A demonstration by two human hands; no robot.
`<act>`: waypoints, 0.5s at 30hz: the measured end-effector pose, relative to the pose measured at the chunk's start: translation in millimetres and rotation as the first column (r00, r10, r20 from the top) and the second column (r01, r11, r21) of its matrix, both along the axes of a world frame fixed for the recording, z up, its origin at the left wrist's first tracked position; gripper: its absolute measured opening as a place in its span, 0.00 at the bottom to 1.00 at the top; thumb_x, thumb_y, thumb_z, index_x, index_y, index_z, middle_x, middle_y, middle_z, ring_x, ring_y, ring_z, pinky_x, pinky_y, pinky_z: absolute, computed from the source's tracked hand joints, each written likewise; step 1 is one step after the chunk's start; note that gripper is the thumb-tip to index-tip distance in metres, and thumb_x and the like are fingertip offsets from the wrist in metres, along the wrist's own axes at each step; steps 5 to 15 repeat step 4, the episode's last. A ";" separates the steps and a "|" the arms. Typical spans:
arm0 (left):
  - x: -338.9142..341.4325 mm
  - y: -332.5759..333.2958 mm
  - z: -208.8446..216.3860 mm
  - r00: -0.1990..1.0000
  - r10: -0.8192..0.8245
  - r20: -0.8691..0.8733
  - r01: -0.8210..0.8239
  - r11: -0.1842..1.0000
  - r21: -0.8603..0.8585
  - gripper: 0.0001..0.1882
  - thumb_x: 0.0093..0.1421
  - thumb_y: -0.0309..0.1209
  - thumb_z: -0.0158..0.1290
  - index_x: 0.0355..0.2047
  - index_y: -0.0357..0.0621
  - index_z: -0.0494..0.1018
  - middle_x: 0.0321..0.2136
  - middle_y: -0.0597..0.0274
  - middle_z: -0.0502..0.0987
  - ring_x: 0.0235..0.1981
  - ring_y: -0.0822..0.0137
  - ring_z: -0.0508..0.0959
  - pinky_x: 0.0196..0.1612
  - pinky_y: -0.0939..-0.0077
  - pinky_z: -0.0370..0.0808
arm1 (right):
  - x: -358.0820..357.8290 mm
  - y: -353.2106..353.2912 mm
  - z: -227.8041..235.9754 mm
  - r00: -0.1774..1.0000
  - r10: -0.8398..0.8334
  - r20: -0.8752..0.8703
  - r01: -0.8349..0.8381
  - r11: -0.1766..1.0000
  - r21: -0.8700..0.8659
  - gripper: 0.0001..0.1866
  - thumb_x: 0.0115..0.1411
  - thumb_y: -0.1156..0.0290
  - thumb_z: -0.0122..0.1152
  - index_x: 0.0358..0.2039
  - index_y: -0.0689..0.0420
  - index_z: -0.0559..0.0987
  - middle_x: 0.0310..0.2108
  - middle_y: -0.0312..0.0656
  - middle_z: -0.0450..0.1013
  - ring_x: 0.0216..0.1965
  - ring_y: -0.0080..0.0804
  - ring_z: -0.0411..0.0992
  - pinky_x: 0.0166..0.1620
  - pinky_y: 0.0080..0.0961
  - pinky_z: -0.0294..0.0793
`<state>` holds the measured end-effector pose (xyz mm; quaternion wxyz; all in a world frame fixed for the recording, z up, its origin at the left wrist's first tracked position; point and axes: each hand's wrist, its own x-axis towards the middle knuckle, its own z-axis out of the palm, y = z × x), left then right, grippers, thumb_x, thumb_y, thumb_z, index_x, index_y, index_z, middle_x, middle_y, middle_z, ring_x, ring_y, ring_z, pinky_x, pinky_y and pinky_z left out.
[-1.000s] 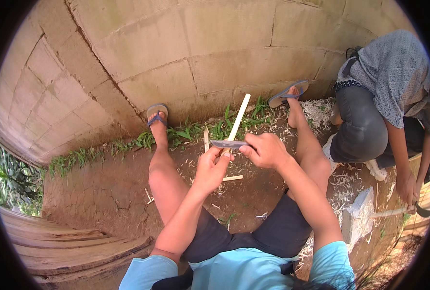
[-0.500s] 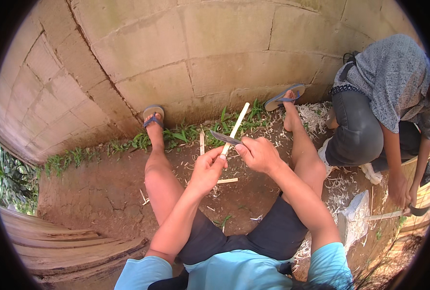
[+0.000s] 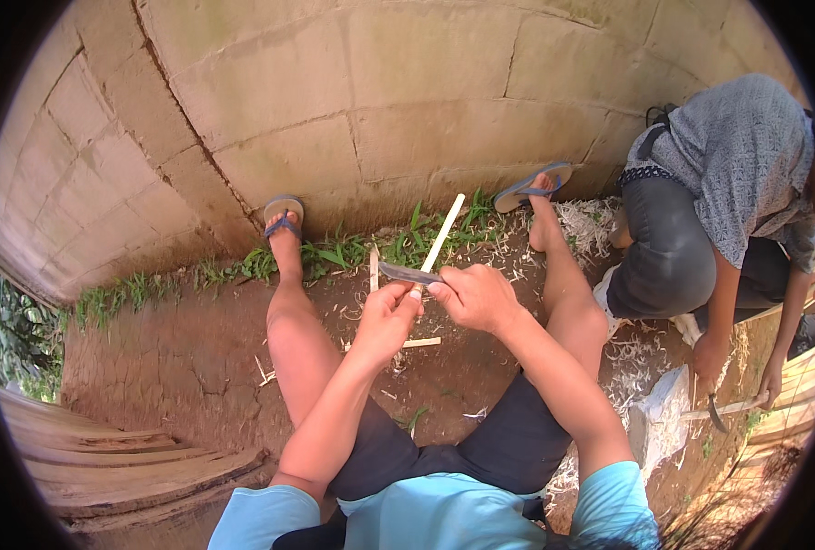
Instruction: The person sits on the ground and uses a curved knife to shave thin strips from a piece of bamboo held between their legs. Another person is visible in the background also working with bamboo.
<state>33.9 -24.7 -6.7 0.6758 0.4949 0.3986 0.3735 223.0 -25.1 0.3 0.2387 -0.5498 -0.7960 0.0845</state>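
My left hand [image 3: 386, 321] is closed round the lower end of a pale, flat strip of wood or bamboo [image 3: 445, 231], which slants up and away to the right. A knife [image 3: 406, 273] with a dark blade is gripped in my right hand [image 3: 483, 299]. The blade lies across the strip near its lower end, just above my left fingers, its tip pointing left. Both hands are close together over the ground between my knees. My left fingers hide the strip's bottom end; the knife's handle is mostly covered by my right hand.
On the right a crouching person [image 3: 673, 247] works a pale strip with a curved blade [image 3: 717, 417] over a whitish block [image 3: 660, 422]. Shavings [image 3: 632, 367] and loose strips [image 3: 420, 343] litter the dirt. A block wall [image 3: 426, 73] stands ahead; wooden planks [image 3: 123, 458] lie lower left.
The knife has slid down the strip toward my left fingers, its tip now farther left and lower. At right, the other person's curved blade has moved left and turned downward.
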 end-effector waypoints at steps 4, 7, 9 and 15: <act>-0.4 1.4 7.3 0.998 -0.036 0.053 0.037 0.999 -0.026 0.18 0.66 0.29 0.46 0.56 0.42 0.69 0.24 0.73 0.70 0.20 0.83 0.63 0.21 0.87 0.60 | 17.3 18.1 6.6 0.997 -0.059 -0.052 0.061 0.997 0.042 0.24 0.63 0.48 0.47 0.21 0.55 0.72 0.13 0.50 0.69 0.20 0.54 0.72 0.24 0.46 0.70; -0.4 1.4 7.3 0.998 -0.036 0.053 0.037 0.999 -0.026 0.18 0.66 0.29 0.46 0.56 0.42 0.69 0.24 0.73 0.70 0.20 0.83 0.63 0.21 0.87 0.60 | 17.3 18.1 6.6 0.997 -0.059 -0.052 0.061 0.997 0.042 0.24 0.63 0.48 0.47 0.21 0.55 0.72 0.13 0.50 0.69 0.20 0.54 0.72 0.24 0.46 0.70; -0.4 1.4 7.3 0.998 -0.036 0.053 0.037 0.999 -0.026 0.18 0.66 0.29 0.46 0.56 0.42 0.69 0.24 0.73 0.70 0.20 0.83 0.63 0.21 0.87 0.60 | 17.3 18.1 6.6 0.997 -0.059 -0.052 0.061 0.997 0.042 0.24 0.63 0.48 0.47 0.21 0.55 0.72 0.13 0.50 0.69 0.20 0.54 0.72 0.24 0.46 0.70; -0.4 1.4 7.3 0.998 -0.036 0.053 0.037 0.999 -0.026 0.18 0.66 0.29 0.46 0.56 0.42 0.69 0.24 0.73 0.70 0.20 0.83 0.63 0.21 0.87 0.60 | 17.3 18.1 6.6 0.997 -0.059 -0.052 0.061 0.997 0.042 0.24 0.63 0.48 0.47 0.21 0.55 0.72 0.13 0.50 0.69 0.20 0.54 0.72 0.24 0.46 0.70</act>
